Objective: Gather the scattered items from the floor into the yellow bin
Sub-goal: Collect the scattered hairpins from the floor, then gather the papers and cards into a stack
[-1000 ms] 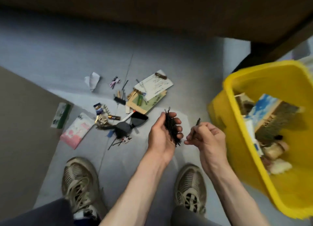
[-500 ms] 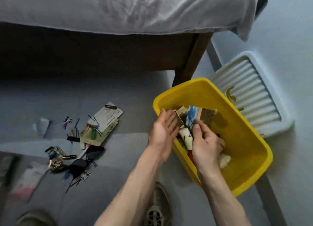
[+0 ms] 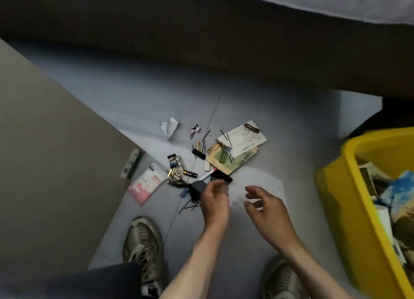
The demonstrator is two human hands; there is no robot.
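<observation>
The scattered items (image 3: 215,162) are seen lying in a loose heap on the grey floor (image 3: 139,101), in front of the feet: cards (image 3: 243,137), a pink packet (image 3: 146,184), a marker (image 3: 207,175), a battery (image 3: 190,174), a crumpled paper (image 3: 169,127) and thin black hairpins (image 3: 189,208). The yellow bin (image 3: 349,209) is placed to the right, well apart from the heap, already partly filled.

The left hand (image 3: 214,200) is lowered onto the near edge of the heap, its fingers curled narrowly around a dark grey piece (image 3: 198,189); whether that piece is fully gripped cannot be told. The right hand (image 3: 263,205) is held open and empty above bare floor, just beside the left.

A slip is judged likely with the hairpins: being thin and flat on the floor, some could be missed or dropped on the way to the bin. The cards, lying flush, may be hard to lift by an edge.

Around, a brown panel (image 3: 51,164) is seen at the left, with a green-and-white strip (image 3: 131,163) at its edge, and a dark bed frame (image 3: 201,41) beyond. Two shoes (image 3: 143,242) are set close below the heap; nothing blocks the path to the bin.
</observation>
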